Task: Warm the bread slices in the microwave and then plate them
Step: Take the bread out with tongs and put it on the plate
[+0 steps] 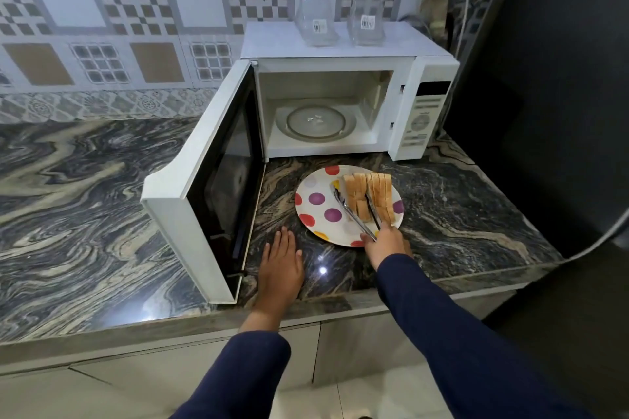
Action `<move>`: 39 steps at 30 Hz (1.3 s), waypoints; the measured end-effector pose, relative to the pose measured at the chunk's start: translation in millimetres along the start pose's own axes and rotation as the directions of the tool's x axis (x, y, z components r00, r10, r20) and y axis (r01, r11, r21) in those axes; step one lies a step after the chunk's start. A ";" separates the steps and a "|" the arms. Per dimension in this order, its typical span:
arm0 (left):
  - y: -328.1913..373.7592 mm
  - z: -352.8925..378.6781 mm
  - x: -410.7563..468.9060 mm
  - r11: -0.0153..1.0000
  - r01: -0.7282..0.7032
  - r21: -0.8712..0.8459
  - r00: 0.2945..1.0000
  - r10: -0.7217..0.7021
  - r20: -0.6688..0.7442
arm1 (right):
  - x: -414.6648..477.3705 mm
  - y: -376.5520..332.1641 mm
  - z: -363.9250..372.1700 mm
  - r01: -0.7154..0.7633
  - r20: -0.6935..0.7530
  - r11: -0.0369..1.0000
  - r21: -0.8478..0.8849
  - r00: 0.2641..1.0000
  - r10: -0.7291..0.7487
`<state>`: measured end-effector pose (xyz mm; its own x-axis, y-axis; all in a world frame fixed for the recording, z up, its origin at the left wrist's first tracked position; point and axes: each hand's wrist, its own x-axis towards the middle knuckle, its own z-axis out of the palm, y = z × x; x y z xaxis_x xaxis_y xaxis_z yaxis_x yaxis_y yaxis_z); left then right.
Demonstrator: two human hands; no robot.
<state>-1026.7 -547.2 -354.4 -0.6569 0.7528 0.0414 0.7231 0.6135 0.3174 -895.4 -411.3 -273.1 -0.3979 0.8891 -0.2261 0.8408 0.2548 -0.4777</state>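
Head view, right hand w/ tongs gripping bread slices, polka-dot plate

A dark marbled stone tabletop stretches in front of you, swirled in grey, black and cream. A white microwave sits on it toward the back, its door swung wide open to the left. Just before the microwave's opening, a white plate with coloured polka dots rests on the tabletop. Your left hand lies flat on the stone, palm down, between door and plate.
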 end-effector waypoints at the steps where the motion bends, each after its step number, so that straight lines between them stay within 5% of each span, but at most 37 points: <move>1: -0.6 0.5 -2.4 1.000 0.001 -0.002 1.000 -0.001 -0.001 | -2.0 0.9 0.4 0.000 -0.001 1.000 -0.011 1.000 0.000; 16: 1.6 -3.2 -31.3 0.999 -0.017 0.039 0.999 0.015 0.030 | -42.7 17.8 -7.8 0.051 -0.130 0.998 -0.021 0.990 -0.053; 19: 13.5 -13.1 -27.3 0.987 0.080 -0.138 0.993 -0.067 0.096 | -48.5 21.9 -15.0 0.096 -0.176 0.993 -0.064 0.979 -0.106; 21: 33.1 -34.1 -19.2 0.830 0.244 -0.502 0.965 -0.155 0.212 | -48.7 19.7 -22.1 0.168 -0.188 0.986 -0.017 0.968 -0.168; 23: 56.5 -60.1 -8.7 0.438 0.345 -0.830 0.937 -0.107 0.334 | -47.5 12.4 -33.3 0.279 -0.194 0.956 0.087 0.946 -0.259; 25: 76.1 -85.2 2.1 0.109 0.363 -0.925 0.932 -0.036 0.362 | -47.7 2.5 -46.4 0.409 -0.180 0.891 0.195 0.908 -0.377; 27: 89.9 -110.2 13.2 -0.055 0.318 -0.947 0.948 0.034 0.316 | -50.8 -9.9 -59.0 0.490 -0.160 0.812 0.317 0.872 -0.463; 33: 107.0 -164.1 31.3 -0.219 0.116 -0.969 0.991 0.089 0.099 | -50.7 -38.1 -91.5 0.343 -0.034 0.596 0.726 0.883 -0.467; 39: 108.4 -186.8 40.4 -0.220 0.048 -0.974 0.999 0.022 0.044 | -44.9 -48.6 -115.3 0.447 -0.061 0.728 0.519 0.869 -0.491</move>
<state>-1014.7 -494.8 -141.3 -0.6307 0.7760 0.0068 -0.3981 -0.3311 0.8555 -876.1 -419.8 -141.8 -0.7359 0.6711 0.0896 0.2440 0.3863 -0.8895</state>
